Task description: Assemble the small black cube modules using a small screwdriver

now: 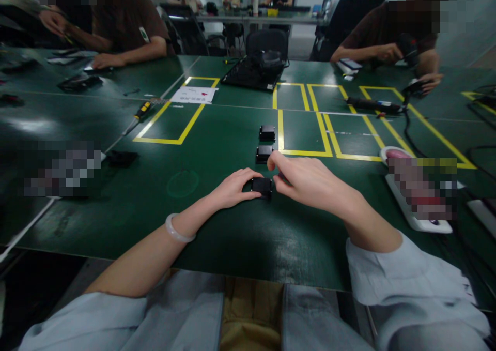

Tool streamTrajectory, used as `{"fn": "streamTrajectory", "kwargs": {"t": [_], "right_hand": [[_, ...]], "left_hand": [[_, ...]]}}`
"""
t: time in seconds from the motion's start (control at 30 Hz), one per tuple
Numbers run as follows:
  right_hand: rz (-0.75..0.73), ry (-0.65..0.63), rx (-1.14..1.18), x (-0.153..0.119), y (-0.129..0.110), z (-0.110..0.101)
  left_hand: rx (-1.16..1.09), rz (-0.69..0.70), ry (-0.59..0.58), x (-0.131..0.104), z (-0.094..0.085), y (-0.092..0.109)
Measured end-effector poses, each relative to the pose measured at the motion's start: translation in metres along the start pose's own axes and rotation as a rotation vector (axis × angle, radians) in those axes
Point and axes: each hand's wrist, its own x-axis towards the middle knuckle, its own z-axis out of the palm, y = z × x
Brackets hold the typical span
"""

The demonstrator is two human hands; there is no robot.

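A small black rectangular box lies on the green table in front of me. My left hand is closed round its left side, with a finger at the far edge and the thumb at the near edge. My right hand is curled just off the box's right end, its fingertips bent together; whatever they pinch, if anything, is too small or hidden to name. Beyond them, two similar black boxes, a nearer one and a farther one, sit in a line.
Yellow tape outlines mark the green table. To the left lie a yellow-black screwdriver and a paper sheet. A black tool with a cable and a white tray-like item are at right. Co-workers sit opposite.
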Motion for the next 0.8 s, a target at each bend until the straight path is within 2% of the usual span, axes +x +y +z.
{"fn": "streamTrajectory", "kwargs": {"t": [0.23, 0.5, 0.8], "right_hand": [[0.046, -0.027, -0.083, 0.0035, 0.0007, 0.0018], [0.012, 0.012, -0.008, 0.0012, 0.0013, 0.0013], [0.043, -0.012, -0.082, 0.0038, 0.0038, 0.0026]], "left_hand": [[0.003, 0.000, -0.010, 0.0001, -0.0006, 0.0024], [-0.004, -0.002, -0.014, 0.0002, -0.0010, 0.0023], [-0.003, -0.007, -0.021, 0.0000, -0.0010, 0.0021]]}}
